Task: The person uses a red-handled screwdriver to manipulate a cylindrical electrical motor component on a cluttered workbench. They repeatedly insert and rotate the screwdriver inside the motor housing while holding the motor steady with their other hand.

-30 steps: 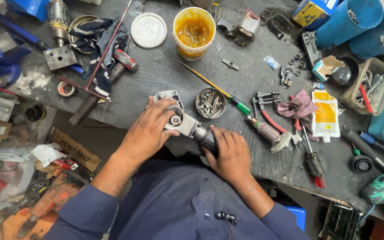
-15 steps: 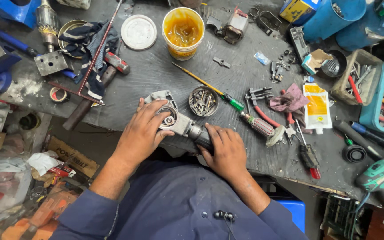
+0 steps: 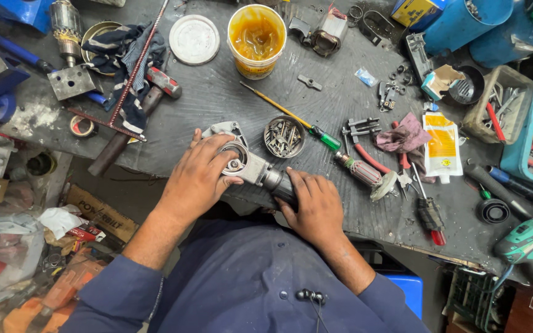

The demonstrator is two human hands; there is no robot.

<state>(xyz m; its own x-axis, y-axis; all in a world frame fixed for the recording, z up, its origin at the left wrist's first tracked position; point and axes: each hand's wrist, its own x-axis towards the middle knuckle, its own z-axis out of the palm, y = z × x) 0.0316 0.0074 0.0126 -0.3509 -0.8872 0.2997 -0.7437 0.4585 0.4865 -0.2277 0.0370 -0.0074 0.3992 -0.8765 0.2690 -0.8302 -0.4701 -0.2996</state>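
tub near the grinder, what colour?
Yellow tub, amber grease inside; head view shows it, beyond the grinder.

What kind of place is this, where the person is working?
Most likely a power-tool repair workshop. An angle grinder lies partly stripped under both hands on a dark workbench, beside a small tin of screws, a loose motor armature and an open tub of amber grease.

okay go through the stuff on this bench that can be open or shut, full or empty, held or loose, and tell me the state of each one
Angle grinder head: lying on the bench, held by both hands.
Left hand: gripping the gear end.
Right hand: gripping the body.
Yellow tub: open, partly filled with amber grease.
White lid: off, lying flat.
Small round tin: open, holding screws.
Yellow-handled screwdriver: loose.
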